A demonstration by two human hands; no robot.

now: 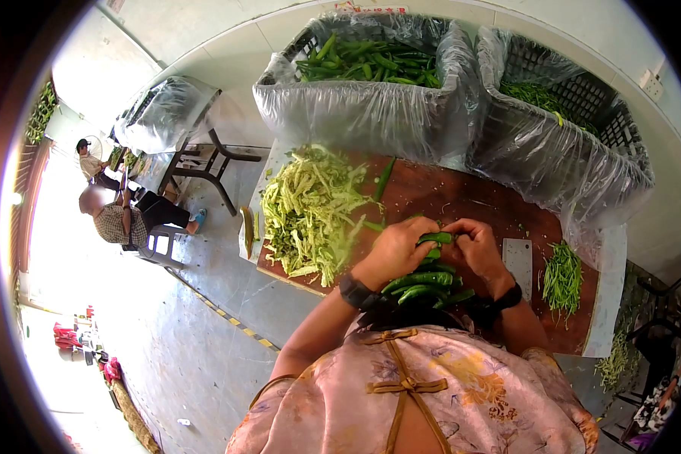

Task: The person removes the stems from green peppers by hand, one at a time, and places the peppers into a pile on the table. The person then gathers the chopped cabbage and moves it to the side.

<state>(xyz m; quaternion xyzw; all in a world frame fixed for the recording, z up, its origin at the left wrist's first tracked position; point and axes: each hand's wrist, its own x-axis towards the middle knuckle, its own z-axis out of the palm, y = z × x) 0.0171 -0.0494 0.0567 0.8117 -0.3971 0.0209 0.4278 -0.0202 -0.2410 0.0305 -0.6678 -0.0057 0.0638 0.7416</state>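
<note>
Over the front of the brown board [461,189], my left hand [401,248] is closed around a green pepper [436,237]. My right hand [478,248] pinches at the right end of that same pepper, its fingertips pressed together. Several more green peppers [422,286] lie close to my body, just below both hands. To the left spreads a large heap of pale green pepper cores and scraps [310,216]. One long green pepper [384,179] rests beside this heap. A flat, pale rectangular blade [517,262] lies right of my right hand.
A small pile of thin green strips [562,278] lies at the board's right. Behind stand a plastic-lined crate of green peppers [363,113] and another plastic-lined crate [560,144] with green strips. Far left, a person [121,219] sits on a stool near another table.
</note>
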